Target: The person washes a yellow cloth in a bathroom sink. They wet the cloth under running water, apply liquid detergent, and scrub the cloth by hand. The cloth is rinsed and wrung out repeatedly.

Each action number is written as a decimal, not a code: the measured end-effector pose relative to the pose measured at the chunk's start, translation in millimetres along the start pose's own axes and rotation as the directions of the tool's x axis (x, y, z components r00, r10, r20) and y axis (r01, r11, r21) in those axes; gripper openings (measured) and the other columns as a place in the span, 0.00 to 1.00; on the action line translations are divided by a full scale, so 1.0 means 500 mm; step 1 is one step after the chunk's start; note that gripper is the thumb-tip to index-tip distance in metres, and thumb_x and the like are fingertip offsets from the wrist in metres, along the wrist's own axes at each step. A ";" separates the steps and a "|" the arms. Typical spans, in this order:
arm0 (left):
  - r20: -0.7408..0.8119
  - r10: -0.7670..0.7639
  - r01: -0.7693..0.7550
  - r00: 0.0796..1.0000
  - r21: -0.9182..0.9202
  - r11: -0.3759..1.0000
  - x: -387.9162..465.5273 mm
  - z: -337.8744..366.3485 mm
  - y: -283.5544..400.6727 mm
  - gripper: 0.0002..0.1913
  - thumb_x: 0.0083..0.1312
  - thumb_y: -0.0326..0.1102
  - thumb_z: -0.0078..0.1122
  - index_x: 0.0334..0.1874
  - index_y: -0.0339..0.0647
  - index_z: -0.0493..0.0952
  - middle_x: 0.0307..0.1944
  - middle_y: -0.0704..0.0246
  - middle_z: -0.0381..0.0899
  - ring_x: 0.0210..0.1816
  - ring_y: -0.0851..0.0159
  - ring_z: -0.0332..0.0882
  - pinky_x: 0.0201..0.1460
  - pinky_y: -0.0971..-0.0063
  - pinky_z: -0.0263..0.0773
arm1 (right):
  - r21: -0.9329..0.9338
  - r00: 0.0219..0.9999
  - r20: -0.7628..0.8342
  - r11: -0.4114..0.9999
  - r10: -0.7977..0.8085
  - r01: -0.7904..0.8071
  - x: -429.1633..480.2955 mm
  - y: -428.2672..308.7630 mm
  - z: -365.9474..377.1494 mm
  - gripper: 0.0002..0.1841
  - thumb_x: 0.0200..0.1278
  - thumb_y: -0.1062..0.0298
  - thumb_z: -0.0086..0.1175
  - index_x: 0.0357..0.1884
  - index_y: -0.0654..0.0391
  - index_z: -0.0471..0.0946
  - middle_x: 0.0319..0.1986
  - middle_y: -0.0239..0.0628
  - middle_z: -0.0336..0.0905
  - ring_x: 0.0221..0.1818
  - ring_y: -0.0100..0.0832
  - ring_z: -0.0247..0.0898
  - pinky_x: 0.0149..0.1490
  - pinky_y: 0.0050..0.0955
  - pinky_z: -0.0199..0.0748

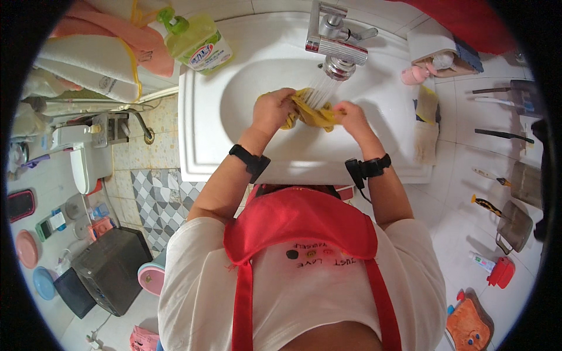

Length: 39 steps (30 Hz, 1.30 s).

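Observation:
A wet yellow cloth (314, 115) stretches between my two hands over the basin of a white washbasin (237, 83). My left hand (273, 110) grips its left end, the back of the hand turned up. At the other end, my right hand (351, 117) pinches the cloth and looks slightly blurred. Water (317, 91) sprays onto the middle of the cloth from the head of a chrome faucet (339, 68). The faucet's lever (366, 34) points to the right. Cloth and hands hide part of the basin's floor.
A green pump bottle of liquid soap (202, 48) stands on the back left rim. Along the right rim are a pink bottle (414, 75) and folded cloths (426, 127). Towels (96, 61) hang at the left, above a toilet (90, 158). Toothbrush holders line the right wall.

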<state>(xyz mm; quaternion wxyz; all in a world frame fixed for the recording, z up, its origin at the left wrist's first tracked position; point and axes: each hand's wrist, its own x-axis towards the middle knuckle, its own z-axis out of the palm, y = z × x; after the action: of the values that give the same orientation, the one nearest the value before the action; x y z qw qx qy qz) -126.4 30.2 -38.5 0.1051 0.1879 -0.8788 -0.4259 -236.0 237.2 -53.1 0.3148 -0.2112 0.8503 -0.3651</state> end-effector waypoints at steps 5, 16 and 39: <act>-0.017 -0.392 0.392 0.920 -0.042 0.919 -0.001 0.034 -0.075 0.12 0.61 0.35 0.48 0.47 0.45 0.74 0.41 0.59 0.78 0.39 0.57 0.78 0.38 0.69 0.74 | 0.356 0.919 -0.152 0.847 -0.365 0.395 -0.042 -0.064 0.025 0.07 0.50 0.84 0.49 0.28 0.62 0.75 0.34 0.36 0.78 0.37 0.29 0.73 0.43 0.24 0.69; 0.592 -0.123 0.515 0.797 -0.772 -0.372 0.005 0.108 -0.037 0.12 0.66 0.40 0.39 0.45 0.43 0.69 0.44 0.67 0.73 0.46 0.61 0.72 0.52 0.65 0.68 | 0.491 0.976 -0.023 0.847 -0.218 0.201 -0.075 -0.002 0.094 0.05 0.54 0.78 0.46 0.32 0.61 0.74 0.37 0.37 0.75 0.40 0.32 0.72 0.44 0.28 0.70; 0.518 -0.235 0.429 0.822 -0.836 -0.342 -0.062 0.026 -0.017 0.20 0.68 0.45 0.35 0.57 0.41 0.64 0.56 0.64 0.67 0.56 0.57 0.67 0.59 0.57 0.61 | 0.951 0.946 0.217 -0.272 0.240 -0.149 0.067 -0.019 0.114 0.15 0.64 0.63 0.43 0.49 0.61 0.67 0.49 0.41 0.69 0.53 0.39 0.65 0.60 0.40 0.60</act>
<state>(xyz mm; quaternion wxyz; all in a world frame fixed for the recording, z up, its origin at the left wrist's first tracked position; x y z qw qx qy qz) -100.7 47.6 -53.9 0.0239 0.2556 -0.1270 -0.9581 -219.3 183.7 -89.2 0.3889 0.2664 0.2706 -0.8394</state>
